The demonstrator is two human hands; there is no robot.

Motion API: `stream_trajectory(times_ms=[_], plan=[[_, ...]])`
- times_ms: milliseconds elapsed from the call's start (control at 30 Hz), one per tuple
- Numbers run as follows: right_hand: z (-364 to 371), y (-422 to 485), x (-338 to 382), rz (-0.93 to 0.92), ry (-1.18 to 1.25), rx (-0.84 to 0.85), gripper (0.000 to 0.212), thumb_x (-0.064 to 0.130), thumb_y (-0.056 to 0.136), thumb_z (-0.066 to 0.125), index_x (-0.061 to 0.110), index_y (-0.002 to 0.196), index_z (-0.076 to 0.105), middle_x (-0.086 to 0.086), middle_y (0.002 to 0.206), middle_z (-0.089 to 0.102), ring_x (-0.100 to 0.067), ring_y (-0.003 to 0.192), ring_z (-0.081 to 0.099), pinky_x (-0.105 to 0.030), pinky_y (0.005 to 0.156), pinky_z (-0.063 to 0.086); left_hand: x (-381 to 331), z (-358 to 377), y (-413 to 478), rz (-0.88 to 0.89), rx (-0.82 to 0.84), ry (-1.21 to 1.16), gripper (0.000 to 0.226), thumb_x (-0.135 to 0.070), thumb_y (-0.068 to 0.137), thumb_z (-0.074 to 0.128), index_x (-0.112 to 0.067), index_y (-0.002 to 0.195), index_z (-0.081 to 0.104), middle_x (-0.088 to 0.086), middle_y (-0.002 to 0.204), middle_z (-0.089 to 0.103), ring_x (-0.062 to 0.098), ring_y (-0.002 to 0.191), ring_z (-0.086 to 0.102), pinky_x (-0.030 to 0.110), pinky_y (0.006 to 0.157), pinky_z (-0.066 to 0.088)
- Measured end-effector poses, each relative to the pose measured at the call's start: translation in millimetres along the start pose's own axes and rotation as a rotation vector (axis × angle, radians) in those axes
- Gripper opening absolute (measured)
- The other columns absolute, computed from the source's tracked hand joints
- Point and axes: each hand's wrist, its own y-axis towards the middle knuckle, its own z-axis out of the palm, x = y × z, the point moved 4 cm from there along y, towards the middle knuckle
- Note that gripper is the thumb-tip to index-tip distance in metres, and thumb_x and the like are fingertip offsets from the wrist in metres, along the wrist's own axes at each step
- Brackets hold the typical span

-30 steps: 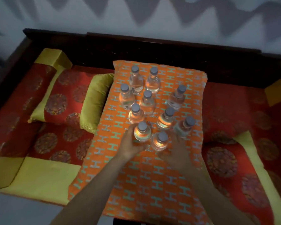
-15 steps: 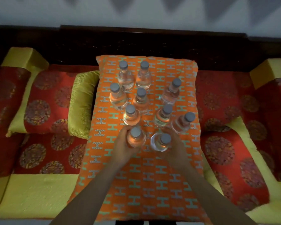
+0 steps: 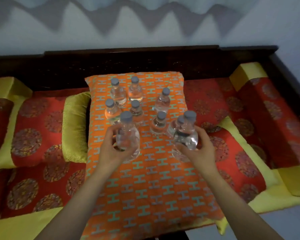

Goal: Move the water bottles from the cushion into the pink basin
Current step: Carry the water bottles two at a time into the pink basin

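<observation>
Left hand: fingers were curled round the left bottle, which was held upright.
Right hand: the right bottle was gripped likewise.
Other bottles: were stood on the orange cushion, just beyond both hands.
Look: clear bodies and grey caps were seen.

The cushion is orange, patterned with teal and grey H shapes. The clear bottles wear grey caps. The sofa pads are red with round medallions, edged yellow-green.
</observation>
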Motion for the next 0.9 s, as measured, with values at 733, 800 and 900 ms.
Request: stream_trajectory(times_ms=[733,800,900], plan=[[-361,-177,7,0.161,0.0,-0.607,0.044,0.03,0.06,0.086,0.034,0.098,0.065,0.012,0.089,0.073,-0.01,0.078,0.071,-0.039,0.071,0.059,-150,290,-94,0.253,0.402,0.051,0.064,-0.022,0.067,0.086,-0.017,0.123,0.055,0.001,0.11,0.067,0.016,0.098,0.066,0.031,0.077,0.055],[-400,-195,0,0.154,-0.006,-0.63,0.041,0.025,0.061,0.086,0.036,0.095,0.065,0.014,0.086,0.073,-0.006,0.075,0.07,-0.029,0.064,0.056,-159,328,-115,0.287,0.434,0.058,0.065,-0.028,0.062,0.089,-0.023,0.118,0.056,-0.003,0.107,0.068,0.014,0.097,0.066,0.036,0.079,0.056],[-455,-218,-7,0.142,-0.027,-0.653,0.041,0.023,0.061,0.086,0.038,0.092,0.064,0.023,0.084,0.071,0.004,0.072,0.066,-0.009,0.055,0.048,-168,384,-145,0.287,0.454,0.053,0.067,-0.042,0.055,0.088,-0.029,0.113,0.057,-0.006,0.104,0.068,0.013,0.095,0.067,0.04,0.082,0.056]])
